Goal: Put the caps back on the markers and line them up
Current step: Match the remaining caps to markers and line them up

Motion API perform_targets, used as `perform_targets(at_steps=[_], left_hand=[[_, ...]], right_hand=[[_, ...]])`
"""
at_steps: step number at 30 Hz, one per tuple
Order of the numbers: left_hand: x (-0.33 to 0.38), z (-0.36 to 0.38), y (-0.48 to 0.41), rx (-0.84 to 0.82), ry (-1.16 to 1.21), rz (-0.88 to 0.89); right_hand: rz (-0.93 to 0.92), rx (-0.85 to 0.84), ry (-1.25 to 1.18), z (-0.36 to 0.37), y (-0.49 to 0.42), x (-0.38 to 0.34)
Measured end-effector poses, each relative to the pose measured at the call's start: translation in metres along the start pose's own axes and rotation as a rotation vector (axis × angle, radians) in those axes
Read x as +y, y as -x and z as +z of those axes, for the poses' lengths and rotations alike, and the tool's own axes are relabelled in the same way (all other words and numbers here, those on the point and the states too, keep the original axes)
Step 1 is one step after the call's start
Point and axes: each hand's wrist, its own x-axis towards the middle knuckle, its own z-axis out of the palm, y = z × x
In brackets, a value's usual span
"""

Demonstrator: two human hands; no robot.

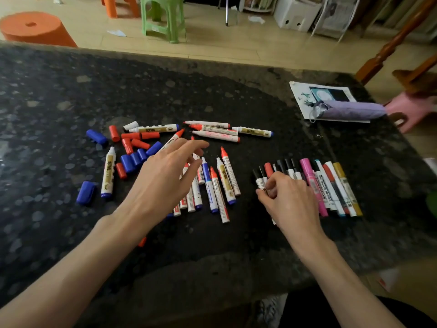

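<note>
Several uncapped white markers (220,188) with red or blue tips lie scattered mid-table. Loose red and blue caps (134,150) are piled to their left. On the right, a row of capped markers (331,185) lies side by side, black-capped ones at its left end. My left hand (165,178) hovers over the scattered markers, fingers spread and holding nothing. My right hand (288,200) pinches a black-capped marker (259,183) at the left end of the row, fingers curled round it.
The dark speckled stone table (71,102) holds a paper sheet (305,95) and a folded purple umbrella (350,110) at the back right. Plastic stools stand on the floor beyond the far edge. A pink stool (411,110) is by the right edge.
</note>
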Motion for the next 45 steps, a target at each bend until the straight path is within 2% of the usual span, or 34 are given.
perform_targets(at_steps=[3,7,19,29,32,35,38,40,42,45], left_hand=[[-0.005,-0.001,-0.001,0.009,-0.021,-0.014],[-0.014,-0.007,-0.004,0.058,-0.038,-0.055],[-0.043,-0.03,0.003,0.138,-0.086,-0.166],[-0.057,-0.047,0.014,0.148,-0.11,-0.199],[-0.056,-0.048,0.014,0.138,-0.117,-0.188],[-0.057,-0.05,0.014,0.141,-0.112,-0.212],[-0.05,-0.047,0.013,0.102,0.049,-0.287],[-0.042,-0.042,0.013,-0.017,0.287,-0.354],[-0.03,-0.037,0.013,-0.178,0.419,-0.371],[-0.024,-0.033,0.012,-0.304,0.485,-0.359]], right_hand=[[-0.015,0.011,0.096,0.002,0.0,0.0],[-0.012,-0.028,0.102,0.003,-0.005,0.0],[-0.111,-0.153,-0.201,0.017,-0.018,-0.04],[-0.007,-0.152,-0.154,0.016,-0.024,-0.06],[0.034,-0.205,-0.166,0.015,-0.028,-0.061],[0.06,-0.245,-0.317,0.009,-0.03,-0.063],[0.089,-0.345,-0.676,0.002,-0.031,-0.065],[0.076,-0.531,-0.9,-0.004,-0.026,-0.071],[0.041,-0.672,-1.007,-0.008,-0.022,-0.077],[-0.021,-0.741,-1.044,-0.007,-0.019,-0.083]])
